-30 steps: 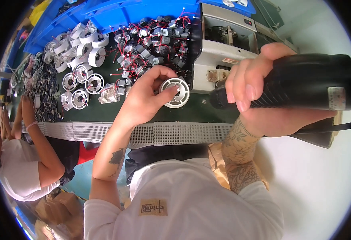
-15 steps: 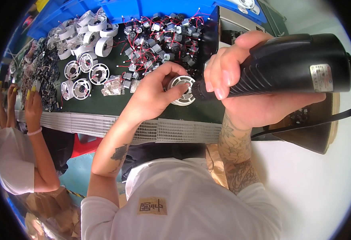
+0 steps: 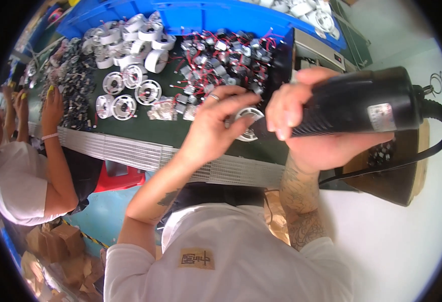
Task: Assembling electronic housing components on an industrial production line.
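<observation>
The left hand (image 3: 213, 126) is bracing the wheel (image 3: 249, 134) over the table (image 3: 135, 126): its thumb is lying across the wheel's face, while the upper fingers are standing parted from it, arching around the 11 o'clock side of the rim; whether they are gripping the rim firmly, the view is not showing. The right hand (image 3: 311, 151) is wrapping its fingers fully around the barrel of the driver (image 3: 357, 105), which is lying at 3 o'clock from the wheel and pointing its nose toward 9 o'clock. The nose is overlapping the wheel's near-right face in the view; blur is hiding whether the tip is touching. For sound work here, the driver's axis should probably be running square to the wheel's face, and the thumb should be resting clear of the tip. Steady, even pressure along that axis is likely serving better than a sideways push, since a tilted tip could be slipping onto the thumb. The cable (image 3: 438, 108) is leaving the driver's rear end and curving down toward 5 o'clock; slack there is helping the wrist. Other wheels (image 3: 148, 92) are lying at 10 o'clock, wired motors (image 3: 221, 60) are heaping at 11 o'clock, and a blue bin (image 3: 206, 20) is standing behind them.
</observation>
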Demonstrator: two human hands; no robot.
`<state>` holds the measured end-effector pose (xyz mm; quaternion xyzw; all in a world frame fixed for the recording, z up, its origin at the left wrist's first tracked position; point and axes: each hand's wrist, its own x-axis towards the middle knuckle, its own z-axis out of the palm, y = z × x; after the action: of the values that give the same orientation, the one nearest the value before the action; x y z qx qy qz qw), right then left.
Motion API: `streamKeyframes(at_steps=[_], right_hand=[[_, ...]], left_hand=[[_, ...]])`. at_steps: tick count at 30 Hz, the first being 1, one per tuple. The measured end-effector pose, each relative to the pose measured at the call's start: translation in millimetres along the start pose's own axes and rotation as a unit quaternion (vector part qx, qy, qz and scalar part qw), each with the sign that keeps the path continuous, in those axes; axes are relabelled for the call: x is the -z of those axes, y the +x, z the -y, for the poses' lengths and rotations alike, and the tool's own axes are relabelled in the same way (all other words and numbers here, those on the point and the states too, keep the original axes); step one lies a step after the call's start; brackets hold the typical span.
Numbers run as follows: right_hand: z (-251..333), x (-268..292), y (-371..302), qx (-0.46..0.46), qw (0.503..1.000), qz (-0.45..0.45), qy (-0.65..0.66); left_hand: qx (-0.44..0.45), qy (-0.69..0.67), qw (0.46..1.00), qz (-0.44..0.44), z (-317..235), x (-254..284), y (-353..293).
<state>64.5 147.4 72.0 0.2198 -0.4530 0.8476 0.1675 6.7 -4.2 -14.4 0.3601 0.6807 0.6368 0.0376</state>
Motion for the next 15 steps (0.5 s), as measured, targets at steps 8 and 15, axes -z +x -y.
streamKeyframes(at_steps=[8,15], right_hand=[[50,20,-13,0.094,0.995,-0.010,-0.035],[35,38,-28,0.072,0.996,-0.050,0.019]], left_hand=[[-0.043,0.050,0.998,0.004,-12,20,3],[-0.004,0.315,0.897,-0.310,15,157,70]])
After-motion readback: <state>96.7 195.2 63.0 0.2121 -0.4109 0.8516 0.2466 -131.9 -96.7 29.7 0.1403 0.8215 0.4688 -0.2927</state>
